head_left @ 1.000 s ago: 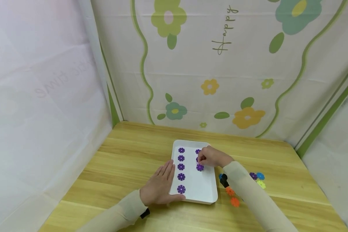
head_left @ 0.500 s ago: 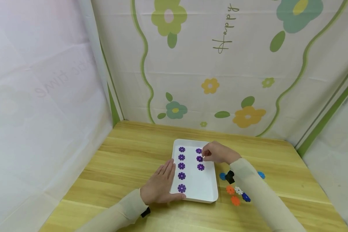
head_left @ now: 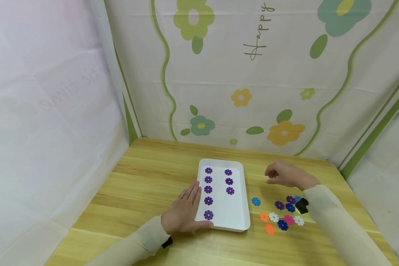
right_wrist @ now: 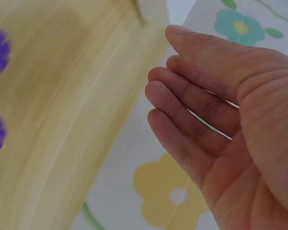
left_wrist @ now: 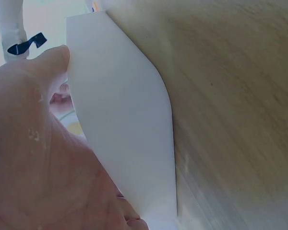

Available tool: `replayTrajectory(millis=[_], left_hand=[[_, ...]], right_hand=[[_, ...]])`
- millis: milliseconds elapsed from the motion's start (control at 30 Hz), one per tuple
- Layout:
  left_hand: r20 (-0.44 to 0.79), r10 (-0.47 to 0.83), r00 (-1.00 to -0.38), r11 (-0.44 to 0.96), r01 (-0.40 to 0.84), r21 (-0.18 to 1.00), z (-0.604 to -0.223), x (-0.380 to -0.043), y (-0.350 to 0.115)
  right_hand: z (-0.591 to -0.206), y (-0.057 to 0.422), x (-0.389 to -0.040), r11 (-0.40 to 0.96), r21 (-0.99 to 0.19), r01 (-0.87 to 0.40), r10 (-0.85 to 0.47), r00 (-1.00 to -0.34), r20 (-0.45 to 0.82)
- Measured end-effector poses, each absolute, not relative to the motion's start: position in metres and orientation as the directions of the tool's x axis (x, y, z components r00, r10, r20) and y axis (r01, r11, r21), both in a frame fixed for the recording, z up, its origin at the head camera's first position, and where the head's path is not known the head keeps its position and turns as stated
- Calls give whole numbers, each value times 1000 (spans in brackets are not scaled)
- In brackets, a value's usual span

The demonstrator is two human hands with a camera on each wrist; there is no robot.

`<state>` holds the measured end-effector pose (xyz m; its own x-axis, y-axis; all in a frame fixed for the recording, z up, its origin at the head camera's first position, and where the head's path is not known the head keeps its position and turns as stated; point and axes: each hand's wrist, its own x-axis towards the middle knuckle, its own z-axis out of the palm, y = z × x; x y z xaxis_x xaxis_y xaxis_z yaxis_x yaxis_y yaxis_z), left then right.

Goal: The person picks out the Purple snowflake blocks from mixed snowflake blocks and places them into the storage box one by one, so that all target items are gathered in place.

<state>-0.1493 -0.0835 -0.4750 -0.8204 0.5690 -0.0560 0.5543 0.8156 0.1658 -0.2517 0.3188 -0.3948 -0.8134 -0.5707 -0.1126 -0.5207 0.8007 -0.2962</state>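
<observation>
A white tray lies on the wooden table, with purple snowflake discs inside. Several discs form a column along its left side, and a shorter column of three discs stands at its right side. My left hand rests on the tray's near left corner, fingers straight along the left rim and thumb across the front rim. In the left wrist view the tray's outer wall stands beside the palm. My right hand hovers right of the tray with loosely bent fingers; the right wrist view shows nothing in it.
Right of the tray lie loose snowflake discs: a blue disc, orange discs, white discs, a pink disc, dark blue discs and purple discs. The right wristband partly covers some. A printed curtain stands behind the table.
My right hand has left the third purple disc of the right column and moved right, out of the tray, uncovering the loose discs. My left hand stays on the tray.
</observation>
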Motion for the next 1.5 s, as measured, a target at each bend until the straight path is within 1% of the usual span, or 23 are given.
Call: replayTrajectory(millis=[100,267,433,500,733,933,1167,1333,1500], left_hand=[[-58,569,-820,816,554,163,-475,-150,-84],[-61,568,-821,816,552,173,-474,-150,-84],[-67,565,-822,816,545,193,-472,-150,-83],[-67,564,-823,816,544,195,-472,-150,-83],[-62,570,-819,814,553,178,-473,-150,-84],[-65,568,-821,816,551,173,-474,-151,-84],[-75,564,-822,819,546,175,-474,-151,-84],[-79,560,-825,820,538,193,-475,-152,-84],[-77,564,-822,819,546,177,-476,-153,-83]], right_hand=[[-398,343,-244,822,-292,-489,-541,-831,-131],[-413,377,-233,853,-280,-441,-494,-855,-158],[-433,398,-225,886,-310,-344,-415,-887,-202],[-440,403,-222,888,-317,-333,-406,-891,-203],[-458,409,-216,870,-357,-340,-424,-886,-188],[-463,408,-218,874,-346,-342,-423,-886,-191],[-463,410,-225,860,-378,-344,-443,-870,-216],[-459,409,-231,872,-376,-314,-420,-873,-246],[-451,407,-232,872,-389,-296,-415,-870,-267]])
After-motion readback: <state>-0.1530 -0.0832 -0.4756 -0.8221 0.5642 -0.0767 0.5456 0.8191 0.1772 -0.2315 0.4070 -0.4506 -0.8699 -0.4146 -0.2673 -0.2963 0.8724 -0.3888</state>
